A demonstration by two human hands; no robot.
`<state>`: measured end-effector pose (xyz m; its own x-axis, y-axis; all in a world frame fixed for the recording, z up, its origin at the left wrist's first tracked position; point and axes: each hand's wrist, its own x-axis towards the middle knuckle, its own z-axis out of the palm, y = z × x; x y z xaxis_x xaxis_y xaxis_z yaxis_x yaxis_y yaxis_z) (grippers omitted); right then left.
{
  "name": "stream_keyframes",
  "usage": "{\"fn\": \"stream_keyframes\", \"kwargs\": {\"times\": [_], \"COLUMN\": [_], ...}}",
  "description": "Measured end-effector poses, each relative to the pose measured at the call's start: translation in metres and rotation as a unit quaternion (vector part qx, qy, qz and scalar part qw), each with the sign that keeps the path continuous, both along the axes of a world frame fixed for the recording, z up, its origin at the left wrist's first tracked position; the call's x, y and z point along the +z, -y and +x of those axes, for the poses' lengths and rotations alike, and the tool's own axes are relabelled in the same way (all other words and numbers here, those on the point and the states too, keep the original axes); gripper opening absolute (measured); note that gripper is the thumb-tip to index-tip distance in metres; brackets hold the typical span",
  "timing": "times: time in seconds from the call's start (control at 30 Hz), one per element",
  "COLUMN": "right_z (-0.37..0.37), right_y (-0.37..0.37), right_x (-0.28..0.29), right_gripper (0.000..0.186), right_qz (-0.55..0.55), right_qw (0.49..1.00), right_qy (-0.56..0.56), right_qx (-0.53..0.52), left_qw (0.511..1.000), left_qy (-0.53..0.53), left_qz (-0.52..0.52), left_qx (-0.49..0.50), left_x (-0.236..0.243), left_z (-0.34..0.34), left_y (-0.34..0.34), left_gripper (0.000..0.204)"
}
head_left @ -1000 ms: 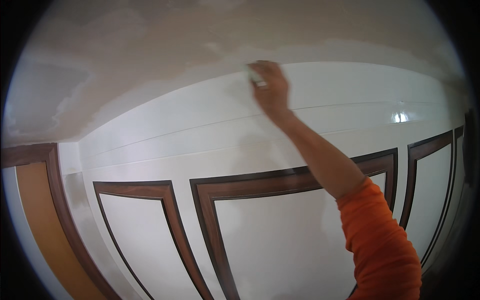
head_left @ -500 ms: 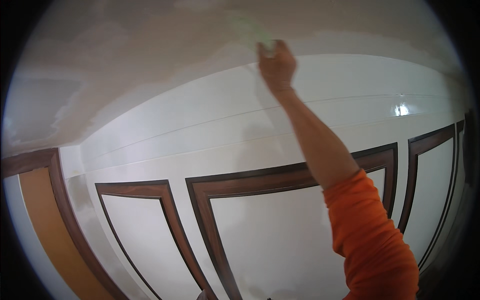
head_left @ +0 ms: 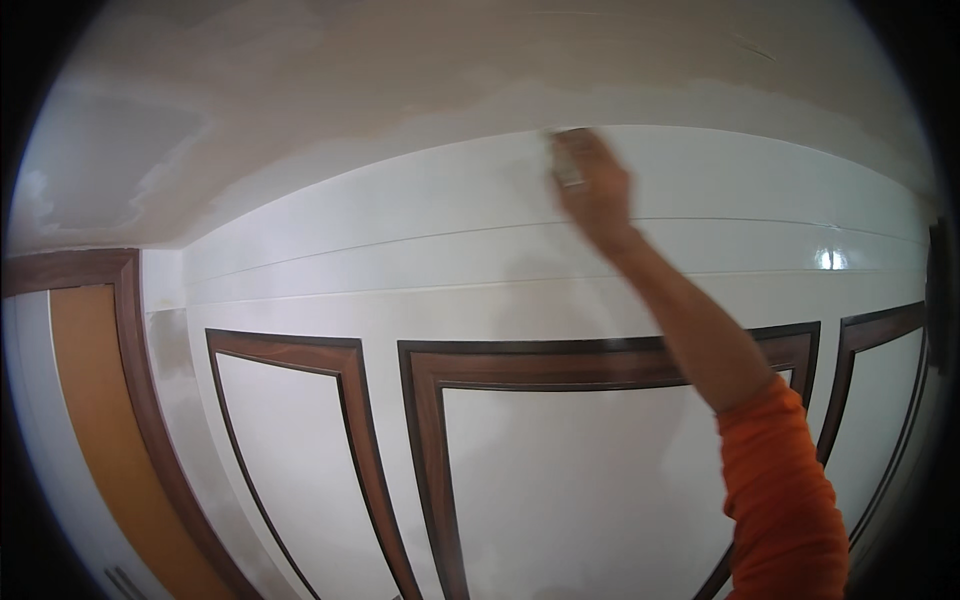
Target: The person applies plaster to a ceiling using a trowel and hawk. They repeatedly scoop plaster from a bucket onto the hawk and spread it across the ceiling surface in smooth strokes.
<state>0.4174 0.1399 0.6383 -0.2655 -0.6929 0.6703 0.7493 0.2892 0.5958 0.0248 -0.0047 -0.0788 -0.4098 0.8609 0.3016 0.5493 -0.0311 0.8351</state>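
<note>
My right hand (head_left: 598, 190) is raised high, close to the line where the ceiling meets the white wall. Its fingers are closed round a small flat tool (head_left: 569, 170), like a scraper. Blur and the hand hide most of the tool, and I cannot tell whether it touches the surface. Above the hand, the ceiling (head_left: 380, 110) shows patchy beige and whitish areas, like filler or plaster. From the lower right, my bare forearm reaches up out of an orange sleeve (head_left: 785, 490). My left hand is out of view.
The white wall (head_left: 400, 265) carries brown wood-framed panels (head_left: 425, 440), with a smaller framed panel (head_left: 285, 345) to their left. A brown door frame (head_left: 130, 330) with an orange-brown surface stands at far left. A dark object (head_left: 938, 300) sits at the right edge.
My right hand has come down from the ceiling, with the tool, to the top of the wall. The pale green flat part that stretched out from the fingers is now barely visible. The view has shifted slightly.
</note>
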Motion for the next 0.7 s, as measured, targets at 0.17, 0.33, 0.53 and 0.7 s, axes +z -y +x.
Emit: {"fn": "stream_keyframes", "kwargs": {"times": [0.17, 0.33, 0.53, 0.7], "right_z": [-0.156, -0.212, -0.123, -0.007], "right_y": [-0.048, -0.062, -0.024, 0.021], "right_x": [0.024, 0.064, 0.064, 0.059], "right_gripper": [0.029, 0.027, 0.027, 0.016], "right_qz": [-0.042, -0.049, -0.005, -0.011], "right_qw": [0.998, 0.998, 0.986, 0.975], "right_qy": [0.029, -0.042, -0.133, -0.195], "right_qx": [0.029, 0.015, 0.1, 0.107], "left_qw": [0.997, 0.995, 0.996, 0.997], "left_qy": [0.052, 0.05, 0.035, 0.039], "left_qz": [0.039, -0.078, 0.057, -0.056], "left_qx": [-0.037, 0.043, 0.059, 0.043], "left_x": [0.04, -0.01, -0.071, 0.011], "left_z": [0.02, -0.003, -0.014, -0.006], "left_y": [0.017, 0.048, 0.078, 0.081], "left_gripper": [0.018, 0.041, 0.034, 0.03]}}
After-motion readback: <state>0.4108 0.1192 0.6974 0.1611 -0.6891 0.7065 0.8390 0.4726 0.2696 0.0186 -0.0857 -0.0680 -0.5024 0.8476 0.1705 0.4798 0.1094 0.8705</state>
